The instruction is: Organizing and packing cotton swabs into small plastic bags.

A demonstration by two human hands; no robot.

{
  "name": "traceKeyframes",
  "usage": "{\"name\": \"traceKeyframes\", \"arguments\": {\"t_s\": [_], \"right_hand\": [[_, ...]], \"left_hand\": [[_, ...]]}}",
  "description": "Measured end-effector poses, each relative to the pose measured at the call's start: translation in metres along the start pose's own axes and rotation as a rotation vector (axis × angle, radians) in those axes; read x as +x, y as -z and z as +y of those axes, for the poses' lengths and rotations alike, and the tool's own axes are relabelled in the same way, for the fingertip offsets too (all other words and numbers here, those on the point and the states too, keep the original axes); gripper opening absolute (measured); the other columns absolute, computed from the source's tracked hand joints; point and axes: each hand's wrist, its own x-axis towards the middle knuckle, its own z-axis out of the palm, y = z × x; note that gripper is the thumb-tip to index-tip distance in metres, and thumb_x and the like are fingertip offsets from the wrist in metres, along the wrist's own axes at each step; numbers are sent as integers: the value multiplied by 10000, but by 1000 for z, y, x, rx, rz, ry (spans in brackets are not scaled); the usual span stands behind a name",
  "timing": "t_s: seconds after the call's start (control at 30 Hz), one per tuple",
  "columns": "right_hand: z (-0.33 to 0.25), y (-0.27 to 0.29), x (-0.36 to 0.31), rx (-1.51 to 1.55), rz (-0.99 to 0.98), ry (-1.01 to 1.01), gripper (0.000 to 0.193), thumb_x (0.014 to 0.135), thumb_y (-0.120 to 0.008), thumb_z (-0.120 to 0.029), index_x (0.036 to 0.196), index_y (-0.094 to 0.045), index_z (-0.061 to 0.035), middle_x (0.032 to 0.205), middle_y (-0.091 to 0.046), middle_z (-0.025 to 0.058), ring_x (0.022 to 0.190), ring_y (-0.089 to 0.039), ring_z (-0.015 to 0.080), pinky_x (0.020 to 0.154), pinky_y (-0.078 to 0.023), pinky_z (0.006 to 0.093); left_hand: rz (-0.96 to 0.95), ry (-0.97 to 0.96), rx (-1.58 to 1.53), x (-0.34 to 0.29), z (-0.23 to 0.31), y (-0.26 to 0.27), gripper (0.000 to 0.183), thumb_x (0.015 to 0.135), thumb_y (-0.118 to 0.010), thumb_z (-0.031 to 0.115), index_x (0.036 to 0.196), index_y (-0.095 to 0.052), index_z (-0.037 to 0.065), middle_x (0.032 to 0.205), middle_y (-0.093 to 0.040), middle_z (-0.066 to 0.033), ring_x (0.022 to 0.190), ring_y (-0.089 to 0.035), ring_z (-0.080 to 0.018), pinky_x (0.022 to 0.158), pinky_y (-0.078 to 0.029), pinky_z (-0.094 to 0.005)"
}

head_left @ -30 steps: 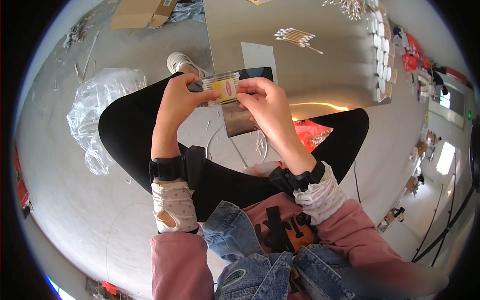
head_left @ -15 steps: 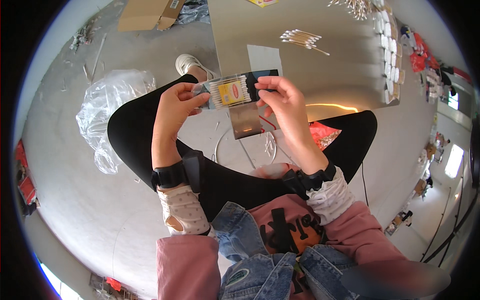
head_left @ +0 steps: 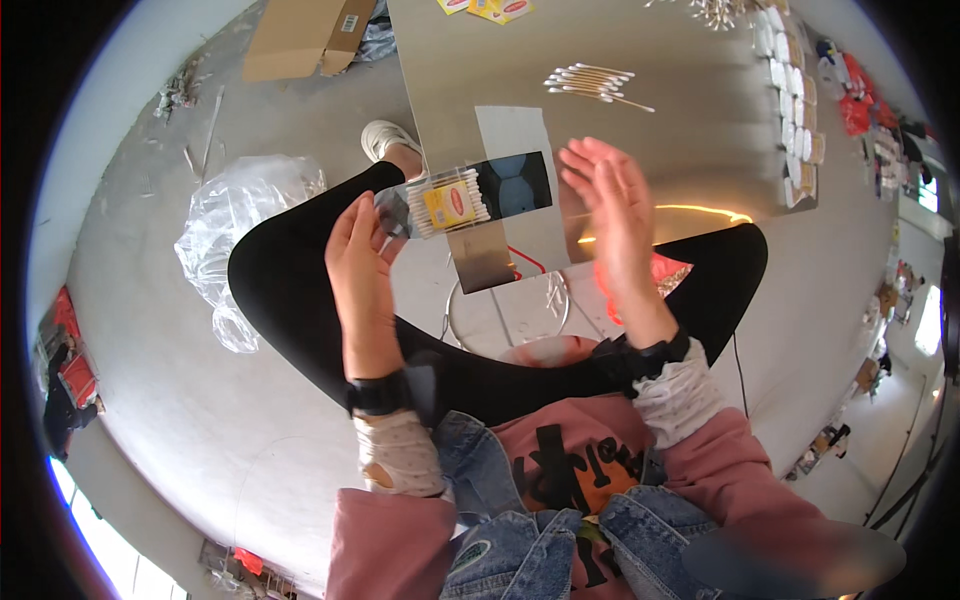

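A clear bag of cotton swabs with a yellow-and-red card lies flat on a dark, shiny strip at the near edge of the metal table. My left hand is beside the bag's left end, fingers loosely apart; whether they still touch the film is hard to see. Above the table, right of the bag, my right hand is raised with its fingers stretched out and nothing in it. A small heap of loose swabs lies farther back on the table.
White packs line the table's right edge. Yellow cards and more swabs are at the far side. On the floor at left sit a clear plastic bag and a cardboard box. A red bag is near my right knee.
My right hand has let go of the strip's right end and moved up and right, its fingers straightening. My left hand has loosened from the swab bag and drawn back toward me.
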Motion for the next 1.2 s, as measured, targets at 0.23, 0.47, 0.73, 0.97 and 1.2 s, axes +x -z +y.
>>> {"name": "traceKeyframes", "arguments": {"t_s": [0.23, 0.47, 0.73, 0.97, 1.2], "right_hand": [[37, -76, -11, 272, -81, 84, 506, 1088, -444, -363, 1409, -450, 28, 1439, -485, 175, 1384, -457, 272, 1177, -346, 416], [40, -88, -15, 233, -104, 110, 603, 1076, -434, -433, 1470, -385, 20, 1520, -398, 174, 1456, -358, 280, 1214, -270, 418], [40, -91, -18, 266, -100, 108, 587, 1082, -438, -399, 1489, -367, 19, 1519, -393, 181, 1464, -344, 278, 1218, -262, 413], [41, -87, -15, 310, -98, 85, 611, 1080, -422, -440, 1478, -378, 21, 1513, -402, 182, 1456, -360, 281, 1218, -271, 409], [15, -28, 10, 17, 91, 273, 452, 1046, -553, -258, 1410, -483, 0, 1443, -522, 156, 1389, -460, 264, 1144, -381, 444]], "left_hand": [[179, -91, -196, 5, -42, -40, 379, 1006, -620, 434, 935, -670, 65, 807, -641, 5, 729, -612, -92, 670, -495, -237], [353, -313, -36, 10, -53, -57, 377, 966, -709, 355, 870, -682, -8, 778, -658, -3, 666, -575, -71, 604, -480, -243], [364, -345, -20, 11, -56, -54, 356, 953, -734, 313, 869, -681, -29, 786, -666, -18, 685, -569, -75, 634, -488, -245], [364, -325, -34, 8, -51, -59, 379, 964, -716, 330, 861, -676, -32, 774, -650, -9, 680, -546, -77, 628, -480, -253], [470, -830, 167, -9, -27, -34, 283, 971, -604, 30, 1234, -515, -26, 1172, -596, -99, 1037, -564, -149, 878, -459, -260]]}}
